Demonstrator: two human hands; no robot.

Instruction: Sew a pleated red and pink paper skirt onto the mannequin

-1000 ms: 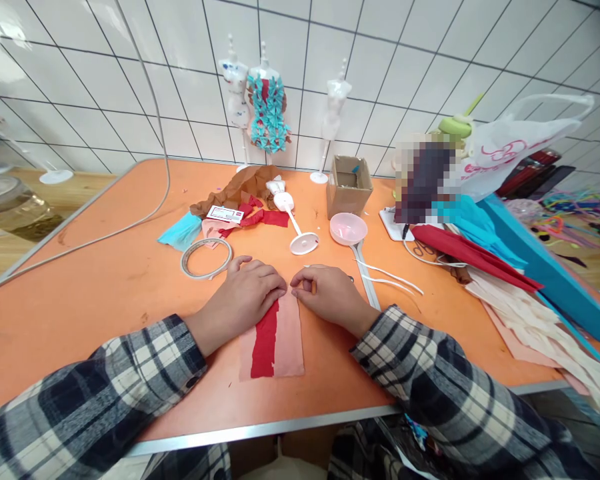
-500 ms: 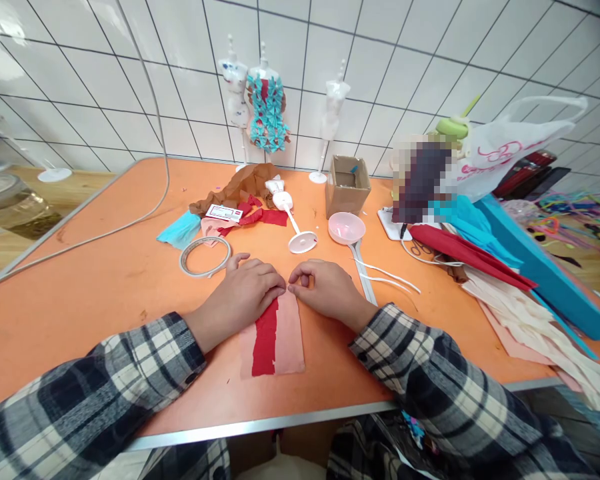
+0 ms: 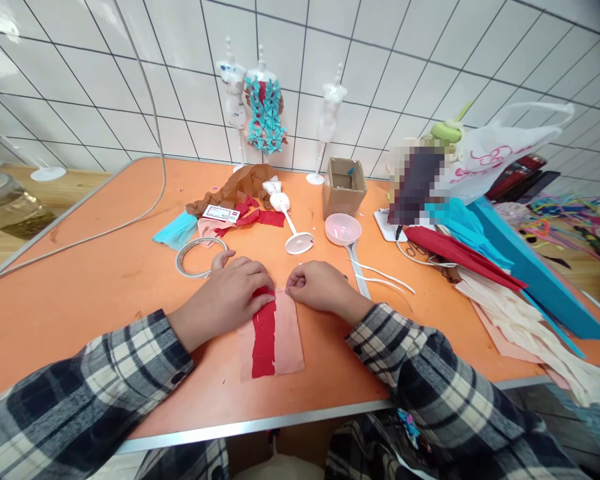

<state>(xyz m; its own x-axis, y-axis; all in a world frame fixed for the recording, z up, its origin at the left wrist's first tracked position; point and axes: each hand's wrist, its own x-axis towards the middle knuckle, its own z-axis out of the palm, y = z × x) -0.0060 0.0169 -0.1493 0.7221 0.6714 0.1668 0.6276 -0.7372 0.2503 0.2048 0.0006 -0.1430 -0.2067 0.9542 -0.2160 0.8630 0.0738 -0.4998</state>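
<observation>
A piece of pink crepe paper (image 3: 290, 343) lies on the table with a ragged-edged red paper strip (image 3: 263, 343) along its length. My left hand (image 3: 225, 293) rests palm down over the upper left of the paper, its little finger stretched away. Its thumb and index tips touch the top of the red strip, a little apart. At the paper's top right corner, my right hand (image 3: 317, 287) is closed, its curled fingers pinching the pink edge. A tape roll (image 3: 179, 260) lies just beyond my left hand. Scissors or a similar grey-handled tool (image 3: 359, 270) lies beyond my right.
A small white mannequin (image 3: 291, 227) lies ahead, near a pink bowl (image 3: 343, 230) and a cardboard box (image 3: 344, 200). More mannequins (image 3: 263, 120) stand by the wall. Brown paper (image 3: 240, 187) is heaped behind the tape; coloured paper (image 3: 500, 293) and a plastic bag (image 3: 500, 150) are at right.
My left hand has drawn slightly left, and its thumb and index finger have parted, showing more red paper. The right hand stays at the top corner, its fingers more curled.
</observation>
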